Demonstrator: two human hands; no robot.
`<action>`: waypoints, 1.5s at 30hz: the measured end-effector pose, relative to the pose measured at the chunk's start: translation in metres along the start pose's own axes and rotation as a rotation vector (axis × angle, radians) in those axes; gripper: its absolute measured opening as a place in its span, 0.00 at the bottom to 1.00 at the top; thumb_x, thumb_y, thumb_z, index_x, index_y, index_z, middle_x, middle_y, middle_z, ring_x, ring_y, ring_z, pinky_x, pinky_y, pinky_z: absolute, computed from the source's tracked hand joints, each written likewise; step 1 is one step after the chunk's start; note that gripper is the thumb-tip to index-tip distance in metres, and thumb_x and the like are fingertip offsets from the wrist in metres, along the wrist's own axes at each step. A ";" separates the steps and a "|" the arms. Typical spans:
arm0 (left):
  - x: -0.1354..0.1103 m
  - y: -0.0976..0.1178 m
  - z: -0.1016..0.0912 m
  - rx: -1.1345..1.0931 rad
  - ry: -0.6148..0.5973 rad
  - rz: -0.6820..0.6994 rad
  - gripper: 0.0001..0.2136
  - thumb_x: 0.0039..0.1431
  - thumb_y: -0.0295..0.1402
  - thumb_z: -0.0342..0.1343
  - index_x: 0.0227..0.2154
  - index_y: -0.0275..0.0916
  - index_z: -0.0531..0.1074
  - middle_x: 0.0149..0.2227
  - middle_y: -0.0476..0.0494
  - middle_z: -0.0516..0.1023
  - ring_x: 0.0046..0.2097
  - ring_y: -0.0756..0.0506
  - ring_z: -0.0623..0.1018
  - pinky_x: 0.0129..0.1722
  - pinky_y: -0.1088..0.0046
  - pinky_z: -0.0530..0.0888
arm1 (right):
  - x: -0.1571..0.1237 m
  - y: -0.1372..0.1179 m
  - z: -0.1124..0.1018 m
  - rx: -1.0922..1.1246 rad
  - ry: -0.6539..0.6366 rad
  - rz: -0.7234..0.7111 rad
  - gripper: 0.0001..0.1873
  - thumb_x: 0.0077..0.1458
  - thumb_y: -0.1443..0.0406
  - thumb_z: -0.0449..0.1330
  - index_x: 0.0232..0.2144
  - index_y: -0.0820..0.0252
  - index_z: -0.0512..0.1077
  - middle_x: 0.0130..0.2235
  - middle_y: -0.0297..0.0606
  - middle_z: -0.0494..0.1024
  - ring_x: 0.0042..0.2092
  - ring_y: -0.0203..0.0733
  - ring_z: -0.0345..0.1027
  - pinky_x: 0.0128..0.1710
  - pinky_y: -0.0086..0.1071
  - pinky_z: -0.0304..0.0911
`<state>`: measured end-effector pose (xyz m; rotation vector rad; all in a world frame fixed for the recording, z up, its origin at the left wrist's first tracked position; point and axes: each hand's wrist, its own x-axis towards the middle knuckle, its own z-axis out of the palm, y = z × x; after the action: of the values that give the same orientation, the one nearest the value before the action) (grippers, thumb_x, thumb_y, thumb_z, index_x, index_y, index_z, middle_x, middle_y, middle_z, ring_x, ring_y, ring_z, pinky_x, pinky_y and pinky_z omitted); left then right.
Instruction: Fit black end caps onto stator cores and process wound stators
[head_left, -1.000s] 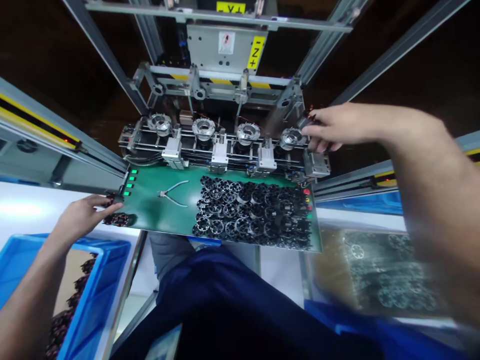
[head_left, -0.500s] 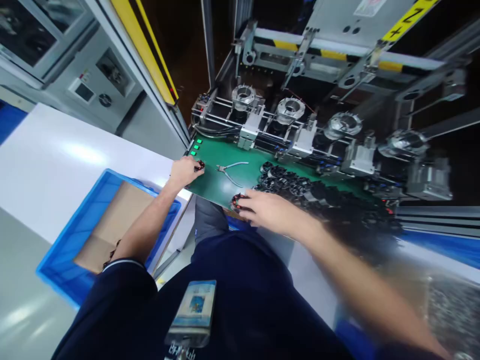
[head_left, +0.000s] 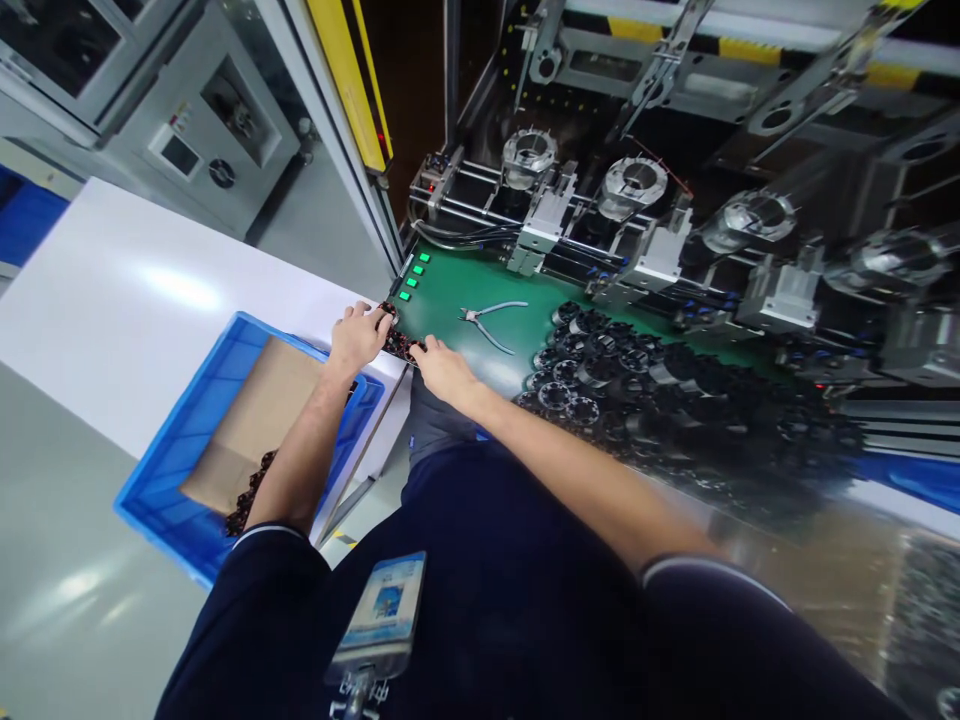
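Note:
At the left end of the green mat [head_left: 439, 300], my left hand [head_left: 358, 340] closes its fingers on a small dark ring with copper windings, a wound stator [head_left: 388, 311]. Just to its right, my right hand [head_left: 444, 370] grips another wound stator [head_left: 417, 348] by the mat's front edge. More dark, copper-coloured winding [head_left: 396, 343] shows between the two hands; whether it is one separate stator I cannot tell. A pair of cutting pliers [head_left: 489, 318] with pale blue handles lies spread on the mat, right of both hands.
Many black ring cores [head_left: 600, 370] are heaped on the right of the mat. Behind stands a machine with several metal ring fixtures [head_left: 634, 185]. On the white table [head_left: 172, 270] at left sits a blue crate [head_left: 180, 420] with cardboard [head_left: 259, 410] and a row of wound stators [head_left: 251, 490].
My right hand has moved left with its stator, from the mat's front middle to beside my left hand. The left hand stays near the mat's left edge. The whole view has shifted slightly.

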<state>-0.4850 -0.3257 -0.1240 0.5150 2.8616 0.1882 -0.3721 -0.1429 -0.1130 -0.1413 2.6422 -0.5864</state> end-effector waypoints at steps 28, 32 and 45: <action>-0.002 0.202 0.052 -0.098 -0.025 0.123 0.21 0.74 0.51 0.53 0.54 0.40 0.78 0.51 0.30 0.78 0.53 0.28 0.80 0.55 0.49 0.72 | -0.373 0.161 0.058 0.584 0.484 0.259 0.19 0.84 0.59 0.58 0.67 0.51 0.81 0.61 0.43 0.89 0.64 0.49 0.85 0.73 0.50 0.79; 0.006 0.184 0.028 -0.055 -0.035 0.163 0.17 0.70 0.47 0.55 0.53 0.44 0.73 0.45 0.42 0.66 0.47 0.35 0.74 0.56 0.50 0.70 | -0.398 0.175 0.047 0.567 0.599 0.272 0.17 0.83 0.59 0.59 0.65 0.50 0.82 0.57 0.41 0.90 0.58 0.48 0.87 0.68 0.46 0.82; -0.057 0.313 -0.007 -0.297 0.202 0.848 0.19 0.76 0.51 0.66 0.56 0.44 0.85 0.57 0.34 0.83 0.63 0.31 0.80 0.68 0.48 0.76 | -0.425 0.266 0.027 0.245 1.107 0.702 0.17 0.74 0.55 0.71 0.59 0.51 0.85 0.62 0.48 0.84 0.65 0.56 0.81 0.69 0.53 0.80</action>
<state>-0.3322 -0.0554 -0.0546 1.6718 2.5169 0.8165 0.0220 0.1668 -0.0840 1.5125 3.1948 -0.8664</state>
